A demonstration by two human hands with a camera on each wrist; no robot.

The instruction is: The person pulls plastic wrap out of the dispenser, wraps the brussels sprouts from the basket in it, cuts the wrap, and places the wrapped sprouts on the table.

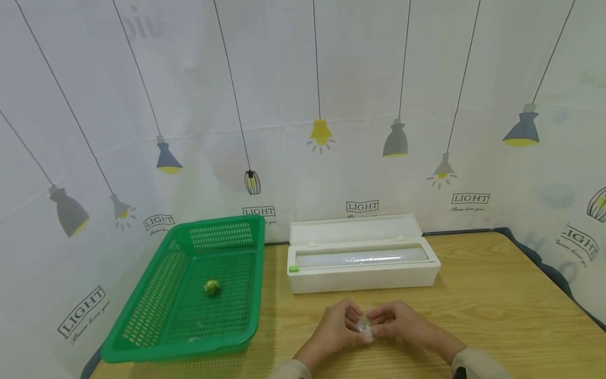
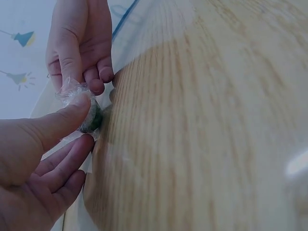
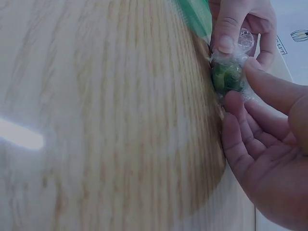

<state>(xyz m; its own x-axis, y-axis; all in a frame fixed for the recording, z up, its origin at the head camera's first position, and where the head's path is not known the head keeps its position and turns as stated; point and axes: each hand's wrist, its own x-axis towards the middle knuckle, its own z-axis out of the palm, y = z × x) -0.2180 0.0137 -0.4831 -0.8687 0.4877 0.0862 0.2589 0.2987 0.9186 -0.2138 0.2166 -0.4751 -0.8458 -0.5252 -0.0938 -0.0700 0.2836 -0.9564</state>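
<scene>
A small round green thing wrapped in crinkled cling film (image 3: 227, 77) is between my two hands, low over the table. My left hand (image 1: 335, 329) pinches the film from the left, with the thumb on top. From the other side my right hand (image 1: 402, 325) pinches the wrapping with thumb and fingers. In the left wrist view, the thumb of my left hand (image 2: 33, 159) lies across the film, which covers part of the green thing (image 2: 91, 118). Its exact kind is blurred by the wrapping.
A white cling film dispenser (image 1: 364, 281) with its lid up and a green slider (image 1: 294, 269) stands beyond my hands. To the left, a green plastic basket (image 1: 258, 295) holds a shiny yellow-green ball (image 1: 211, 287). A printed curtain (image 1: 284, 158) hangs behind the wooden table (image 1: 502, 305).
</scene>
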